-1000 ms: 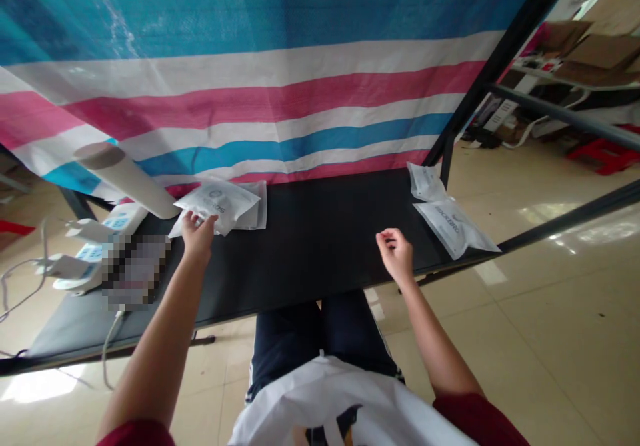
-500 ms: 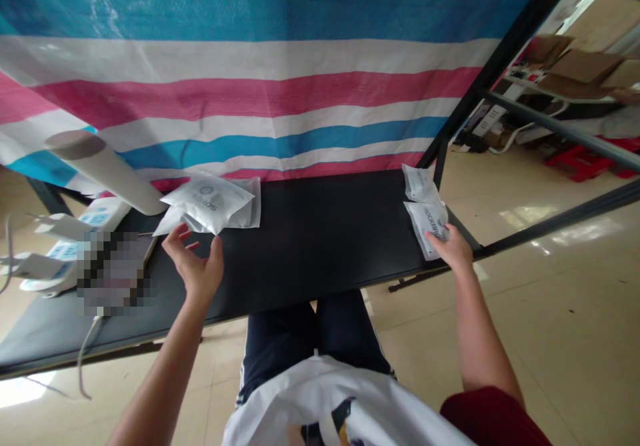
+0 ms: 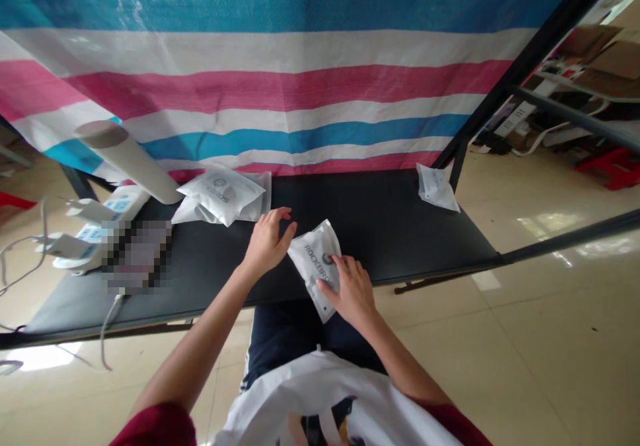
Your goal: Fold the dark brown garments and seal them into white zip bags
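A white plastic pouch printed ROCKBROS (image 3: pixel 314 254) is pinched between the thumb and fingers of my right hand (image 3: pixel 353 289), near the bench's front edge and above my lap. Just left of that pouch is my left hand (image 3: pixel 270 241), thumb and fingers apart with nothing between them. Several similar white pouches (image 3: pixel 223 196) lie in an overlapping pile on the bench's left half, behind my left hand. One more white pouch (image 3: pixel 437 187) rests at the bench's right end.
The black bench (image 3: pixel 380 216) carries a pale bottle (image 3: pixel 133 166), a power strip (image 3: pixel 87 249) with plugs, and a blurred-out phone-like object (image 3: pixel 140 253) with a cable. A striped sheet (image 3: pixel 300 53) hangs behind. Dark metal frame bars (image 3: pixel 570 239) stand on the right.
My right hand has lifted one pouch off the bench's right end and brought it left to the middle. My left hand has moved right, away from the pile, toward that pouch.
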The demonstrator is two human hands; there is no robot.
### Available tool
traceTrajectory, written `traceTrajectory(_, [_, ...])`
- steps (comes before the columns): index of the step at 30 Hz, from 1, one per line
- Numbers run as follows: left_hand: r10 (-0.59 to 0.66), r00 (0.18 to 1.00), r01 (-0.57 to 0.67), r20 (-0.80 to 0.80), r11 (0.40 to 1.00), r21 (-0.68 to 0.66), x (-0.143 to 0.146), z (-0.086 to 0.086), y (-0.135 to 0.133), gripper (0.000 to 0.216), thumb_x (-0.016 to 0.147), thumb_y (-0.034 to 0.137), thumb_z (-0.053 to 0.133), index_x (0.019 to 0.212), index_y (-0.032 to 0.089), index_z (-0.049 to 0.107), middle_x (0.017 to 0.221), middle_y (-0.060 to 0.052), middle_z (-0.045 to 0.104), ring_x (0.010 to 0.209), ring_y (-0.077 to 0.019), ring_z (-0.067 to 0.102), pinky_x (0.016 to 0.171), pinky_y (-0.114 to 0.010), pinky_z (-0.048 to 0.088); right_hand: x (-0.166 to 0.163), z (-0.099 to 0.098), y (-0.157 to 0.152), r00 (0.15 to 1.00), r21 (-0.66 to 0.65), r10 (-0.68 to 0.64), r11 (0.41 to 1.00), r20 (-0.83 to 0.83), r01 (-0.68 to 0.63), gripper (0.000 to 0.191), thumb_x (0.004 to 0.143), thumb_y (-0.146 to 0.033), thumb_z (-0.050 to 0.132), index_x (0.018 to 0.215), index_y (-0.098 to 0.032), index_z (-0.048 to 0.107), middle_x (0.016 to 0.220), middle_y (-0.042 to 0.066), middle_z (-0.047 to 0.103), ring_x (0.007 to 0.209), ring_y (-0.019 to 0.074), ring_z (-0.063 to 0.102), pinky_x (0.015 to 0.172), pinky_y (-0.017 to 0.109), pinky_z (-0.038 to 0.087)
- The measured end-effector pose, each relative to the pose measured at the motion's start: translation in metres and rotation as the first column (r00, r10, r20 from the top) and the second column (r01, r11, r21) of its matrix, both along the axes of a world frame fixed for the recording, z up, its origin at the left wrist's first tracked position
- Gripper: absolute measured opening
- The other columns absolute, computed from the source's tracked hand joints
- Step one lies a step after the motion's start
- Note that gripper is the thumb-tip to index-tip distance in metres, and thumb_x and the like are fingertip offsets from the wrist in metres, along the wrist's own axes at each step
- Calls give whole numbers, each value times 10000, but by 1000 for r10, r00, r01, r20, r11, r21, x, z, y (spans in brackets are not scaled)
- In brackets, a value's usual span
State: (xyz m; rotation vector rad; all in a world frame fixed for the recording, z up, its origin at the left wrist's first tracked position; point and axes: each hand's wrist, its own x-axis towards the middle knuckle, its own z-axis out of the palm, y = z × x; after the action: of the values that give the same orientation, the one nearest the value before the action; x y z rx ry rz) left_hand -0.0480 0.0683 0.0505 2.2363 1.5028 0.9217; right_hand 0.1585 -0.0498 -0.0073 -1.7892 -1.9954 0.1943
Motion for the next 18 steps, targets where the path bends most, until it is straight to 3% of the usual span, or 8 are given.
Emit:
traceTrajectory(3, [-98,990,78,-106,981,-179,16,-15,16,403,914,364,486,1262,172,558,1123,-107,675,1073,-261,617,974,-381,433,-20,6,-6,998,-26,36,999,-43,-37,550,855,-538,594,1293,-212,531,1173,157,602,1016,336,573,834,453,485])
traceTrajectory(7, [-148,978,76,-145,907,-414,25,-38,39,380,936,345,440,1226,170,611,1021,-102,723,958,-237,672,847,-311,470,-13,13,10,990,-7,15,1000,-144,-16,524,878,-538,567,1287,-211,534,1163,150,619,1045,333,585,863,451,487])
traceTrajectory(10, [-160,978,88,-130,893,-441,32,-48,52,335,924,333,456,1137,187,670,979,-94,734,904,-227,682,764,-282,470,1,12,46,951,-14,-2,1000,-309,-3,460,918,-497,519,1274,-208,555,1150,137,648,1042,299,618,876,408,491])
traceTrajectory(12, [-172,978,102,-117,888,-447,39,-50,56,300,906,323,481,1050,185,705,940,-94,736,860,-225,681,722,-277,466,7,7,76,896,-95,-36,995,-442,-7,388,933,-452,511,1222,-208,600,1052,111,695,919,258,668,811,359,503])
traceTrajectory(14, [-177,979,113,-103,886,-450,46,-51,58,265,877,307,514,972,179,726,873,-92,733,797,-217,673,682,-272,458,9,2,104,847,-189,-65,981,-528,-42,298,919,-434,546,1079,-220,679,903,80,729,840,247,693,740,322,500])
traceTrajectory(18, [-180,982,136,-59,887,-441,51,-53,58,203,794,259,578,890,174,735,771,-64,710,708,-188,638,649,-266,449,9,-8,137,801,-201,-13,970,-599,-135,228,870,-413,627,823,-216,732,823,58,755,830,253,712,672,288,488])
